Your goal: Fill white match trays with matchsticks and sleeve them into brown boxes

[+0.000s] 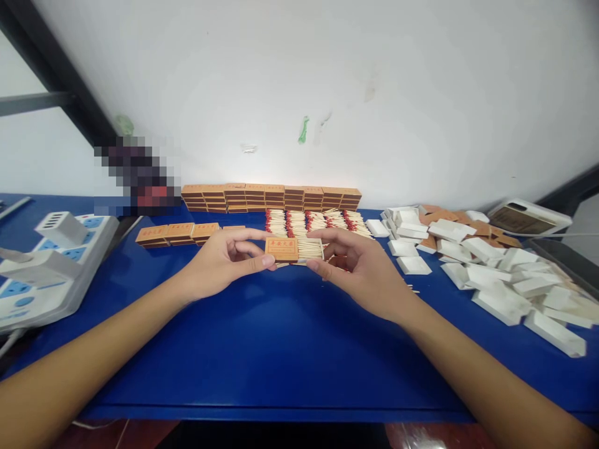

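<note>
My left hand (pixel 219 260) grips the orange sleeve of a matchbox (pixel 281 248) by thumb and fingers, just above the blue table (pixel 262 349). My right hand (pixel 358 265) holds the white tray of matches (pixel 311 249), which sticks halfway out of the sleeve's right end. The matchbox hangs between both hands near the table's middle. Behind it lie rows of red-tipped matches (pixel 318 221).
Stacked orange matchboxes (pixel 271 196) line the wall, with a short row (pixel 176 233) at the left. Several empty white trays (pixel 491 268) and orange sleeves (pixel 449 218) are heaped on the right. A white power strip (pixel 51 262) sits at the left edge, a phone (pixel 526 218) far right.
</note>
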Action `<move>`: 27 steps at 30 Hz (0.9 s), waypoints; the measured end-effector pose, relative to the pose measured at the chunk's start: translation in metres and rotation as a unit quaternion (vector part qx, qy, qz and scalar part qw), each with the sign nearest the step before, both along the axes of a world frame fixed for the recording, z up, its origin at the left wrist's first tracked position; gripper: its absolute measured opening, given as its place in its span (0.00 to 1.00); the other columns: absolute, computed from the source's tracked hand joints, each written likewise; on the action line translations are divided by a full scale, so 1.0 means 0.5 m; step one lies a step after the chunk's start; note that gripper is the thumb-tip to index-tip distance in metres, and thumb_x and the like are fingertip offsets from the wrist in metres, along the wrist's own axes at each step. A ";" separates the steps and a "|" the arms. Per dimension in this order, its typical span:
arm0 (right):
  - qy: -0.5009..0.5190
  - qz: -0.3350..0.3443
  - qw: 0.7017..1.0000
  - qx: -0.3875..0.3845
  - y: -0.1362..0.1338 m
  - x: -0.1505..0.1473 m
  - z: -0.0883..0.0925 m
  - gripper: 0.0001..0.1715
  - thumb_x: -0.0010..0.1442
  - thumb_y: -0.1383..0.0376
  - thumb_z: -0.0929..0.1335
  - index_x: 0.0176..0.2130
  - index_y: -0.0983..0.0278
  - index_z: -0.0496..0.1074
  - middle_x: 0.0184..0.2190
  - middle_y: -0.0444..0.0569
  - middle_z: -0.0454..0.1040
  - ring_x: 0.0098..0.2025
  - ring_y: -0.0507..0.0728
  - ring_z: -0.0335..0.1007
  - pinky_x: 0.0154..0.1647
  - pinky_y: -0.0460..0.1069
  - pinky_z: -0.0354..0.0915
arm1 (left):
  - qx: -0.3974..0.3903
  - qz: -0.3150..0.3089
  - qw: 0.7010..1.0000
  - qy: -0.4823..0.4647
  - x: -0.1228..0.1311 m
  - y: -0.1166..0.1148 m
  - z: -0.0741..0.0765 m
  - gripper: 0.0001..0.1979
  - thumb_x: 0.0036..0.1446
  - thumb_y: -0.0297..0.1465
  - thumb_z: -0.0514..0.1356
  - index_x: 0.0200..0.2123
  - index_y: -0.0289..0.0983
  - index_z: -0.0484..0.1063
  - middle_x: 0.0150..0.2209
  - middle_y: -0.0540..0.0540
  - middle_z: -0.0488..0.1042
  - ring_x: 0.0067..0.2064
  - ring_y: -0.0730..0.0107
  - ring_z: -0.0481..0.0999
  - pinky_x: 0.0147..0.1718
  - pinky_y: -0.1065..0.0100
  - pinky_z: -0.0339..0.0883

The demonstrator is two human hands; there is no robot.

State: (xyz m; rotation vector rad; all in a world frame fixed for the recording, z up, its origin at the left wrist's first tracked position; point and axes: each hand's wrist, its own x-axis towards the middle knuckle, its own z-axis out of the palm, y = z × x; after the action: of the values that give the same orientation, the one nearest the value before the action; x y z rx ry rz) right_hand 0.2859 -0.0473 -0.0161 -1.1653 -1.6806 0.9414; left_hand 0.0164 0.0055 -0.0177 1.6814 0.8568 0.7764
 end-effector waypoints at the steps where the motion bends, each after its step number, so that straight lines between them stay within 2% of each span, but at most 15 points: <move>1: 0.016 0.009 1.000 -0.018 -0.001 -0.001 0.001 0.28 0.61 0.52 0.77 0.57 0.60 0.76 0.31 0.44 0.75 0.33 0.55 0.74 0.37 0.53 0.75 | 0.003 -0.004 1.000 0.001 0.000 0.000 -0.001 0.27 0.59 0.43 0.73 0.57 0.36 0.77 0.37 0.43 0.87 0.42 0.62 0.87 0.46 0.67 0.77; 4: 0.069 0.034 0.994 -0.072 0.000 -0.004 0.003 0.30 0.62 0.49 0.76 0.56 0.62 0.74 0.30 0.44 0.78 0.28 0.54 0.75 0.30 0.51 0.74 | 0.009 -0.012 1.000 0.006 -0.001 -0.001 -0.004 0.27 0.59 0.42 0.73 0.58 0.37 0.76 0.38 0.43 0.87 0.42 0.62 0.87 0.43 0.68 0.77; 8: 0.107 0.034 0.989 -0.101 0.004 -0.010 0.000 0.30 0.65 0.47 0.74 0.56 0.65 0.75 0.26 0.44 0.79 0.22 0.52 0.73 0.24 0.50 0.71 | 0.010 -0.003 1.000 0.008 0.001 -0.005 -0.003 0.27 0.58 0.42 0.73 0.57 0.35 0.77 0.37 0.41 0.87 0.43 0.60 0.87 0.42 0.68 0.77; 11: 0.137 0.021 0.985 -0.106 0.001 -0.021 -0.006 0.32 0.68 0.46 0.72 0.57 0.67 0.75 0.29 0.47 0.80 0.26 0.54 0.76 0.27 0.50 0.73 | 0.016 0.016 1.000 0.020 0.004 -0.006 -0.003 0.29 0.57 0.42 0.74 0.57 0.35 0.77 0.37 0.42 0.87 0.43 0.59 0.87 0.41 0.67 0.78; 13: 0.162 0.022 0.980 -0.116 -0.009 -0.032 -0.009 0.36 0.70 0.44 0.69 0.62 0.69 0.72 0.31 0.50 0.80 0.31 0.56 0.78 0.30 0.51 0.75 | 0.020 0.030 0.999 0.024 0.008 -0.009 -0.005 0.30 0.55 0.43 0.75 0.57 0.35 0.78 0.36 0.43 0.87 0.41 0.59 0.87 0.40 0.66 0.78; 15: 0.184 0.033 0.972 -0.143 -0.024 -0.046 -0.011 0.43 0.72 0.43 0.66 0.71 0.68 0.63 0.30 0.48 0.78 0.32 0.57 0.78 0.30 0.52 0.75 | 0.025 0.037 0.999 0.024 0.014 -0.014 -0.006 0.30 0.54 0.44 0.75 0.57 0.36 0.79 0.35 0.44 0.87 0.40 0.59 0.87 0.40 0.66 0.79; 17: 0.196 0.050 0.963 -0.179 -0.042 -0.059 -0.013 0.50 0.73 0.40 0.63 0.78 0.64 0.47 0.27 0.45 0.75 0.31 0.57 0.76 0.28 0.51 0.73 | 0.037 0.037 0.998 0.024 0.020 -0.022 -0.007 0.29 0.54 0.44 0.75 0.56 0.37 0.81 0.36 0.45 0.87 0.39 0.60 0.87 0.41 0.66 0.79; 20: 0.192 0.081 0.954 -0.215 -0.065 -0.074 -0.020 0.55 0.73 0.37 0.59 0.80 0.56 0.30 0.26 0.41 0.72 0.27 0.55 0.70 0.26 0.50 0.71 | 0.069 0.025 0.997 0.035 0.028 -0.037 -0.007 0.27 0.54 0.44 0.75 0.55 0.39 0.83 0.36 0.46 0.87 0.39 0.62 0.86 0.43 0.67 0.78; 23: 0.193 0.108 0.948 -0.229 -0.074 -0.079 -0.029 0.56 0.71 0.34 0.57 0.79 0.54 0.25 0.28 0.41 0.70 0.28 0.55 0.68 0.25 0.48 0.70 | 0.106 0.005 0.993 0.049 0.033 -0.051 -0.006 0.26 0.54 0.41 0.76 0.55 0.41 0.83 0.34 0.49 0.87 0.38 0.64 0.85 0.44 0.68 0.77; 27: 0.213 0.148 0.936 -0.237 -0.069 -0.075 -0.033 0.57 0.70 0.33 0.57 0.78 0.51 0.22 0.31 0.43 0.69 0.32 0.56 0.70 0.24 0.47 0.69 | 0.149 -0.006 0.988 0.030 0.034 -0.060 -0.001 0.27 0.54 0.36 0.77 0.57 0.42 0.82 0.33 0.51 0.86 0.32 0.71 0.81 0.38 0.71 0.76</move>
State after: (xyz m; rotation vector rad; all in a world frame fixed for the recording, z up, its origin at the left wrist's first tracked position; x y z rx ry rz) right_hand 0.2485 -0.0817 -0.0325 -0.9170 -1.3256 1.7264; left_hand 0.0334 -0.0245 -0.0183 1.9789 0.7995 0.8831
